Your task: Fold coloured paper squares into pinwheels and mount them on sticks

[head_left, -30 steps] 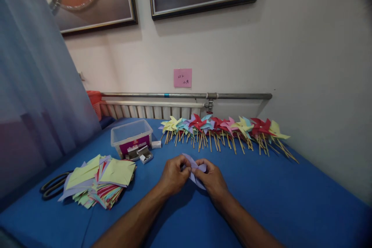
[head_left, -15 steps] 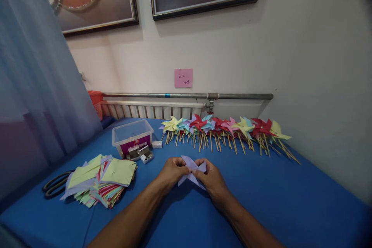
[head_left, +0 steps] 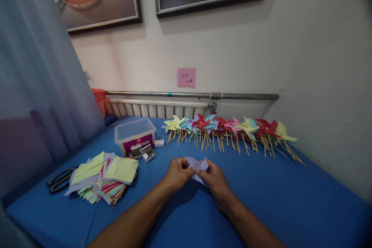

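A purple paper pinwheel (head_left: 201, 165) is held between both hands above the blue cloth, its blades partly folded and partly hidden by my fingers. My left hand (head_left: 178, 173) pinches it from the left, thumb at the middle. From the other side my right hand (head_left: 215, 180) grips it, its thumb close to the left one. No stick shows on this pinwheel. Whether a pin sits at its centre is hidden by the thumbs.
Finished pinwheels on sticks (head_left: 225, 128) lie in a row along the wall. To the left are a pile of coloured paper pieces (head_left: 122, 168), black-handled scissors (head_left: 59, 182), a clear plastic tub (head_left: 135, 128) and small open boxes (head_left: 148, 155). A radiator (head_left: 151, 108) stands behind.
The pinwheel's lower blade, spread out before, is now tilted or folded out of sight. Both hands stay on the paper. The whole view has shifted slightly.
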The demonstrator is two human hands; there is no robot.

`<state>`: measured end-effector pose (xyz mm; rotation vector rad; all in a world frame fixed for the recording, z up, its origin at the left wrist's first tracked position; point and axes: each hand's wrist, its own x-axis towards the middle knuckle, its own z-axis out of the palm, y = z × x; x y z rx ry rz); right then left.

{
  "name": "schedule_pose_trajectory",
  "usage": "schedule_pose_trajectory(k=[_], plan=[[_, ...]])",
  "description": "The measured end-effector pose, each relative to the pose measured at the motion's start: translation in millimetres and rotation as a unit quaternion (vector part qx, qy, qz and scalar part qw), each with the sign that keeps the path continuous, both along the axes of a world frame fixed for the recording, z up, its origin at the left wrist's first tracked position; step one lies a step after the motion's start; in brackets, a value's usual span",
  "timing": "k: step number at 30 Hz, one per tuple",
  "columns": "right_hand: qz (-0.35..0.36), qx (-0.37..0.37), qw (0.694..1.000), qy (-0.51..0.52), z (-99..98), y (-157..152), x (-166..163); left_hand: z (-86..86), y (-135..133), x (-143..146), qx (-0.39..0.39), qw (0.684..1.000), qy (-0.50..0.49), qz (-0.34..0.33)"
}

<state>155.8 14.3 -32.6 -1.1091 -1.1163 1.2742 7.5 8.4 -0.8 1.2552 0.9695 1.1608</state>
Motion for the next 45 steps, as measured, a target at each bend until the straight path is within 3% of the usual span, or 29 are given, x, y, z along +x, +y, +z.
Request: schedule_pose_trajectory(k=[5,9,15,27,38,45], plan=[[0.001,0.020,1.000,-0.017,12.6,-9.4,0.1,-4.5,4.1,-2.0,-0.051,0.998,0.031,0.014],[0.016,0.015,0.999,0.028,19.0,-16.3,-0.3,-7.1,5.2,-1.4,-0.072,0.997,0.018,0.021],[0.034,-0.013,0.994,0.098,18.1,-18.3,0.3,-8.5,2.8,-1.7,-0.043,0.999,0.016,0.012],[0.034,0.014,0.998,0.058,15.8,-18.6,4.8,-3.8,-0.3,-2.3,-0.050,0.998,-0.017,-0.039],[0.080,0.019,0.991,0.101,7.9,-19.0,4.6,1.6,0.1,-1.6,0.025,1.000,0.015,-0.010],[0.049,-0.004,0.995,0.082,13.5,-28.0,5.3,2.9,-3.6,-3.3,-0.003,0.998,-0.008,-0.064]])
